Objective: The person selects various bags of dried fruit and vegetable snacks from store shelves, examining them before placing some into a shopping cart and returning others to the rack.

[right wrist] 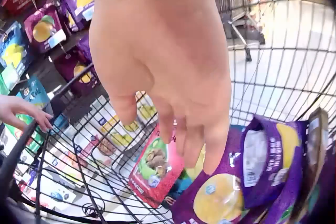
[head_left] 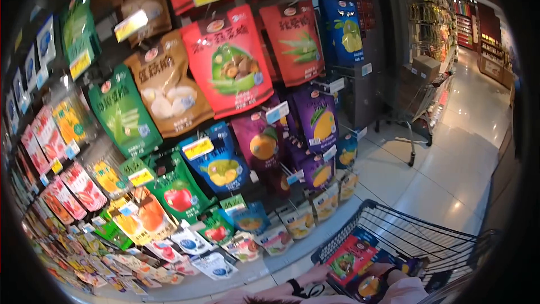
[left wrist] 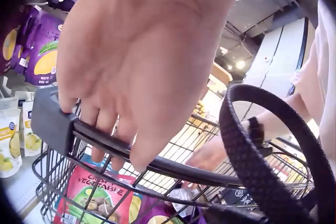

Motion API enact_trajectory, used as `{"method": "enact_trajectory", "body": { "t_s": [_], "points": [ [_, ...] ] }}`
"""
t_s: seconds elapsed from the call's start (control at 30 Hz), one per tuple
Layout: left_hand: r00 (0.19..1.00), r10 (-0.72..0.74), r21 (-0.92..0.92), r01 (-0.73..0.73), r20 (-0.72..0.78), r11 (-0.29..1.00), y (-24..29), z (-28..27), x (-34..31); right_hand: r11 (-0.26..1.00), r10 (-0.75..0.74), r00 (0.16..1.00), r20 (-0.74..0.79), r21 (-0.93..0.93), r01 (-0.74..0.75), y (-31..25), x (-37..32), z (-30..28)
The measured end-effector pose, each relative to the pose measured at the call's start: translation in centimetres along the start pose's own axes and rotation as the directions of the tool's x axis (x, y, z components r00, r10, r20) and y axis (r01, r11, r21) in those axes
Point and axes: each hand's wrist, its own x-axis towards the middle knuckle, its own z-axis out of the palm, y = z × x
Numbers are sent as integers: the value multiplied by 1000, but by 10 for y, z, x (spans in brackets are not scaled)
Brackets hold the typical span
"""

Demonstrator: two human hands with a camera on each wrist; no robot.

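In the left wrist view my left hand (left wrist: 136, 71) holds the black rim (left wrist: 173, 167) of a shopping cart, its fingers behind the bar and the thumb in front. My right hand (right wrist: 168, 66) reaches down inside the cart, fingers loosely bent and apart, over the bags; whether the fingertips touch them I cannot tell. Below it lie a red vegetable bag (right wrist: 153, 169) and a purple bag (right wrist: 218, 200) with a yellow fruit picture. Another purple bag (right wrist: 270, 166) leans at the right. In the head view the red bag (head_left: 351, 259) lies in the cart.
Hanging snack bags, among them a red one (head_left: 228, 62) and a blue one (head_left: 214, 157), cover the shelf wall at left. White price tags jut out on hooks. Beyond, another cart (head_left: 413, 101) carries cardboard boxes (head_left: 426, 67) beside a tiled aisle (head_left: 464, 112).
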Motion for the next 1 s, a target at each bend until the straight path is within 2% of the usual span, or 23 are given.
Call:
{"method": "enact_trajectory", "body": {
  "t_s": [0.07, 0.17, 0.27, 0.37, 0.47, 0.57, 0.67, 0.73, 0.77, 0.8, 0.83, 0.87, 0.9, 0.97, 1.0],
  "points": [
    [997, -5, 40, 2, 78, 999, 4, -8, -4, 991, 134, 990, -32, -4, -134, -7, 37, 4],
    [993, 9, -50, -3, 116, 999, -2, -10, 4, 979, 195, 969, -154, 86, -184, -7, 83, 16],
    [993, -10, -134, 26, 120, 991, -8, -19, 10, 934, 287, 917, -277, 293, -204, -9, 119, 39],
    [990, -45, -190, 71, 135, 979, -14, -22, 18, 823, 398, 840, -369, 549, -149, -6, 143, 68],
    [984, -68, -235, 106, 165, 966, -21, -17, 19, 661, 487, 762, -427, 750, -2, -4, 155, 99],
    [982, -62, -274, 111, 181, 955, -19, -12, 15, 504, 542, 688, -484, 841, 194, -7, 154, 118],
    [985, -38, -303, 89, 168, 949, -14, -13, 18, 349, 547, 616, -567, 823, 447, -16, 154, 113],
    [987, -26, -314, 76, 161, 946, -10, -14, 18, 211, 512, 558, -653, 725, 655, -23, 154, 99],
    [988, -16, -321, 65, 152, 945, -10, -15, 18, 185, 484, 527, -699, 670, 719, -28, 154, 91],
    [990, -12, -327, 58, 141, 943, -10, -16, 16, 202, 452, 501, -738, 631, 749, -31, 153, 82],
    [998, 34, -310, -15, 55, 951, -15, -8, 14, 473, 414, 487, -769, 639, 606, -22, 151, 72],
    [996, 30, -324, -1, 84, 946, -13, -12, 15, 704, 376, 473, -797, 577, 414, -8, 154, 64],
    [993, 24, -338, 16, 115, 941, -7, -22, 14, 788, 346, 421, -838, 503, 355, -11, 141, 54],
    [973, 11, -417, 88, 230, 905, 6, -53, 15, 912, 266, 321, -909, 345, 221, -60, 86, 12],
    [989, 33, -532, 51, 146, 845, -1, -50, 15, 937, 293, 154, -944, 315, 151, -69, 79, 4]
  ]
}}
